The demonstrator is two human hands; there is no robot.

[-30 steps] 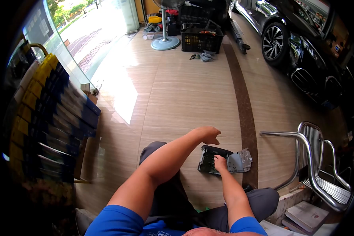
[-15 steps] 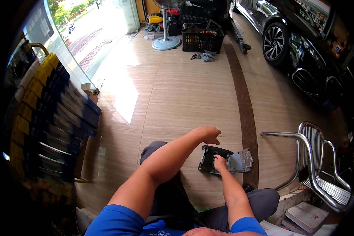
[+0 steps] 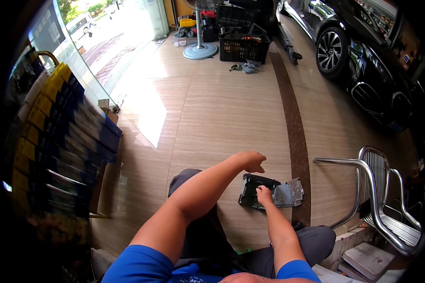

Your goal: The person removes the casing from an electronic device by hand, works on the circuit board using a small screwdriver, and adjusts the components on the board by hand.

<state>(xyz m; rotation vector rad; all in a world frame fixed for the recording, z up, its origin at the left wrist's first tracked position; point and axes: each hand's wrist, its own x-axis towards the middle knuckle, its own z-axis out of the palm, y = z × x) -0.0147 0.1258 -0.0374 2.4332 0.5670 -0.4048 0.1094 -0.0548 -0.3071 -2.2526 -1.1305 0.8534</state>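
Observation:
An opened device, a dark housing (image 3: 250, 185) with a grey metal plate (image 3: 288, 193) at its right, lies on the tiled floor in front of my knees. Above its upper left edge is my left hand (image 3: 253, 161), bent at the wrist, one finger pointing right and the others curled; whatever it grips is hidden. My right hand (image 3: 264, 194) reaches over the middle of the device, fingers pressed together at the dark part. What lies between those fingers is too small to make out.
Metal chairs (image 3: 387, 203) and books (image 3: 368, 259) are at the right. A black car (image 3: 363, 61) stands at the upper right. Black crates (image 3: 243, 49) and a fan base (image 3: 200, 51) are at the back. Boxed goods (image 3: 66, 137) line the left, near a glass door.
Both hands and the device hold nearly the same positions. Outside the doorway, a white vehicle has come into view.

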